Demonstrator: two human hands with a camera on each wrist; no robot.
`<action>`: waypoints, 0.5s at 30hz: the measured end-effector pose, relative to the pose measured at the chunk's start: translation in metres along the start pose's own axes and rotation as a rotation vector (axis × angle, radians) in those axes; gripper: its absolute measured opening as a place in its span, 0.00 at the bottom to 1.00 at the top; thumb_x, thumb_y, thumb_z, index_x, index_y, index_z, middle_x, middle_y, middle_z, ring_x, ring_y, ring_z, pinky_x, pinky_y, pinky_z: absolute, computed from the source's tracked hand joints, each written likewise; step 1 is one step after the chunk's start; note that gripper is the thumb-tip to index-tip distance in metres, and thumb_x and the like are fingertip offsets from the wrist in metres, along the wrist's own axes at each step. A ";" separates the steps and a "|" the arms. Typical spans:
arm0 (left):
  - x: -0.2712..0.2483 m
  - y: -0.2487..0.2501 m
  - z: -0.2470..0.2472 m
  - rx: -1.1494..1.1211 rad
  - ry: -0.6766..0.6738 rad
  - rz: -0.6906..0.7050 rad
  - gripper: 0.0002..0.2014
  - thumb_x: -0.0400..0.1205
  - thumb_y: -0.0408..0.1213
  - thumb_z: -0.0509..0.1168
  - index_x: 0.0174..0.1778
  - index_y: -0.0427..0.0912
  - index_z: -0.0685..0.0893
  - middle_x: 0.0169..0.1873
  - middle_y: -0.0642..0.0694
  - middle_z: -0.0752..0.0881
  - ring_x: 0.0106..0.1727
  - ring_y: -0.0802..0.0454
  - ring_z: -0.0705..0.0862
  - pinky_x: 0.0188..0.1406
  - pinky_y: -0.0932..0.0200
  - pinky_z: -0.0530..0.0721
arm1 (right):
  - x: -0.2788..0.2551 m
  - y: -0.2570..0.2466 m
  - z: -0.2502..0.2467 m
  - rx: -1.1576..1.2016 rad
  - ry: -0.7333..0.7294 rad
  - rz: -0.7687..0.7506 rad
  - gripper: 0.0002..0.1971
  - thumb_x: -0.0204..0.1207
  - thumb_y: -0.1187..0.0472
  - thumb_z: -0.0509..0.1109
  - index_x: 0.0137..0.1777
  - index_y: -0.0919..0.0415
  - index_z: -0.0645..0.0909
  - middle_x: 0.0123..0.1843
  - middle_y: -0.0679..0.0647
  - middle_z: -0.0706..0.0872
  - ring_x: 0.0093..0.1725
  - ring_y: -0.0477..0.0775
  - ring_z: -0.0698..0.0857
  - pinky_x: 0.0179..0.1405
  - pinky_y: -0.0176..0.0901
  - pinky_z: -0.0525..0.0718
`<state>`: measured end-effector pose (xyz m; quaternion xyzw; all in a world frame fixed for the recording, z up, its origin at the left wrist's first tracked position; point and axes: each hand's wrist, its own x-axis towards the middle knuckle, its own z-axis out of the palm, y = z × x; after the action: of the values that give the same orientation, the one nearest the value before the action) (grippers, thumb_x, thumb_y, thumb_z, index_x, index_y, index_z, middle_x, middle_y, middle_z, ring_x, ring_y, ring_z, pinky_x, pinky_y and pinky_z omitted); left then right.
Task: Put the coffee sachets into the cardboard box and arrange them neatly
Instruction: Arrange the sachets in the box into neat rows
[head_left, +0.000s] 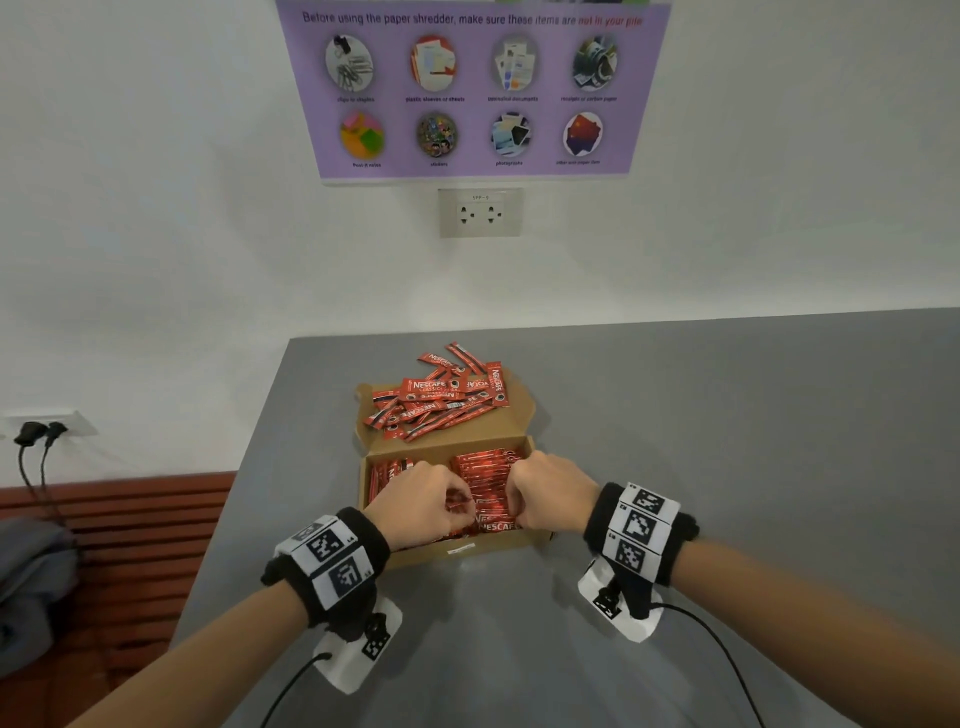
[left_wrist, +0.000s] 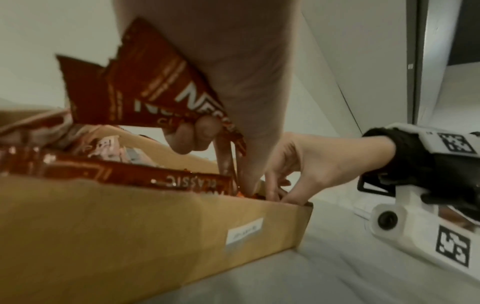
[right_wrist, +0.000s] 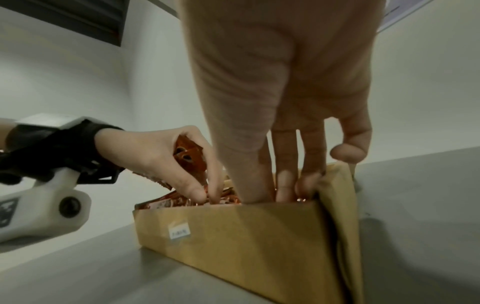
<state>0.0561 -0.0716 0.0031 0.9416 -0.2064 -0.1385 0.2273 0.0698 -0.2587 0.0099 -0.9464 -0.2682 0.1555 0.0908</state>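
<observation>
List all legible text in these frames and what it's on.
"Before using the paper shredder, make sure these items are not in your pile": purple poster heading.
"Post-it notes", "stickers", "photographs": poster captions; the others are blurred.
"NESCAFE CLASSIC": loose sachets on the box lid.
"NESCAFE": sachets in the box.
"SPP-9", faint: wall socket.
Box sticker: unreadable.

I see a purple poster (head_left: 475, 88) at the top centre of my head view, its heading about a paper shredder, with round pictures in two rows. Just below it sits a double wall socket (head_left: 480, 213). The grey desk (head_left: 727, 415) fills the lower right. At the left edge two black plugs (head_left: 39, 431) hang from an outlet, above red-brown slats (head_left: 130, 519) and grey cloth (head_left: 31, 582).
</observation>
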 end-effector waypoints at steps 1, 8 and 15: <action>0.000 0.001 0.001 0.026 -0.011 0.011 0.07 0.78 0.44 0.69 0.47 0.48 0.90 0.47 0.54 0.88 0.47 0.59 0.84 0.51 0.60 0.83 | 0.000 -0.001 0.001 -0.012 0.004 0.002 0.06 0.70 0.65 0.70 0.43 0.64 0.87 0.46 0.57 0.89 0.45 0.58 0.86 0.48 0.51 0.86; 0.009 0.008 0.011 0.198 -0.041 0.061 0.10 0.77 0.45 0.68 0.51 0.46 0.88 0.53 0.49 0.84 0.53 0.50 0.82 0.53 0.54 0.81 | 0.003 -0.001 0.001 -0.014 0.008 0.003 0.05 0.70 0.66 0.69 0.43 0.62 0.87 0.45 0.56 0.89 0.45 0.58 0.86 0.46 0.48 0.85; 0.015 0.007 0.016 0.201 -0.037 0.041 0.08 0.76 0.41 0.67 0.41 0.40 0.86 0.45 0.46 0.86 0.45 0.47 0.83 0.44 0.53 0.82 | 0.000 0.004 -0.006 -0.075 0.015 -0.033 0.05 0.68 0.58 0.75 0.42 0.57 0.86 0.45 0.49 0.89 0.47 0.51 0.84 0.42 0.40 0.73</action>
<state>0.0618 -0.0900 -0.0099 0.9526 -0.2424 -0.1296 0.1306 0.0740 -0.2629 0.0141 -0.9457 -0.2888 0.1366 0.0600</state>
